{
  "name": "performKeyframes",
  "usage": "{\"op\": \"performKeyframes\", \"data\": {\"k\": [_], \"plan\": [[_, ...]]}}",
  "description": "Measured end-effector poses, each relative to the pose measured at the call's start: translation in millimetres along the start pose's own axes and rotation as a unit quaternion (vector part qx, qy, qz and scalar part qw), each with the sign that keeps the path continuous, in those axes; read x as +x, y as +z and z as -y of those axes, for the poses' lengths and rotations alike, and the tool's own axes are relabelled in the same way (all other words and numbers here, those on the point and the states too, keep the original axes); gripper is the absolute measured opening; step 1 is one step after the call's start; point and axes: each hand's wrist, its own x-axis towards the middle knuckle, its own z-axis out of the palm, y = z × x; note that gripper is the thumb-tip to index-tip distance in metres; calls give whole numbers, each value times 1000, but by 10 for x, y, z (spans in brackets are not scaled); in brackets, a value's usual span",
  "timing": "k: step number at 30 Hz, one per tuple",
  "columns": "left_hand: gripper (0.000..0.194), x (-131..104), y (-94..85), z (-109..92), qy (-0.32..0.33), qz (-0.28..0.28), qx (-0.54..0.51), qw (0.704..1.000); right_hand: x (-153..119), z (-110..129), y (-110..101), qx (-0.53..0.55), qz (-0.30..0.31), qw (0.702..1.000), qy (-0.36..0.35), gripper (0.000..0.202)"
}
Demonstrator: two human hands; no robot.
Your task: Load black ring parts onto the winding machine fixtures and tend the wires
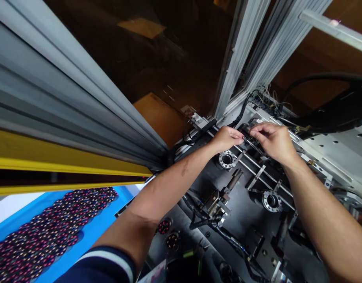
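Head view: both arms reach forward into a machine, and the two hands nearly meet over a dark mechanism [244,128] beside a slim rail [254,145]. The left forearm [172,179] rises on a long slant from the lower left, out of a dark sleeve [104,265] with a pale band. The left hand [228,138] is turned with its fingers pointing right, held close together and slightly bent, their tips at the upper end of the rail. Whether they pinch anything I cannot tell.

The right forearm [319,204] comes up from the lower right. The right hand [274,139] lies with its back upward, fingers curled and pointing left, thumb and forefinger drawn nearly together just above the mechanism. Their tips are too small to show what, if anything, is between them.

Below the hands, long rods [252,160] run down to the right, with one ring [226,159] under the left wrist and a second ring [272,201] beside the right forearm. Far left, many discs [55,230] lie on a blue surface [94,232].
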Motion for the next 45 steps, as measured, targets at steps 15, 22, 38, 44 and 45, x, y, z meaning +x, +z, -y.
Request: {"op": "performKeyframes", "data": {"k": [15, 22, 38, 44, 45], "plan": [[20, 12, 11, -19, -9, 0, 2, 1000, -17, 34, 54, -3, 31, 1000, -1, 13], [8, 59, 45, -13, -20, 5, 53, 998, -5, -103, 156, -22, 71, 997, 32, 22], [5, -471, -567, -225, 22, -130, 246, 960, -1098, 500, -337, -130, 164, 890, 406, 61], [7, -541, -630, -168, -2, -197, 167, 966, -1069, 286, -87, 150, 122, 835, 515, 56], [7, -547, -634, -156, -4, -200, 153, 968, -1100, 311, -101, 157, 147, 836, 504, 44]]}}
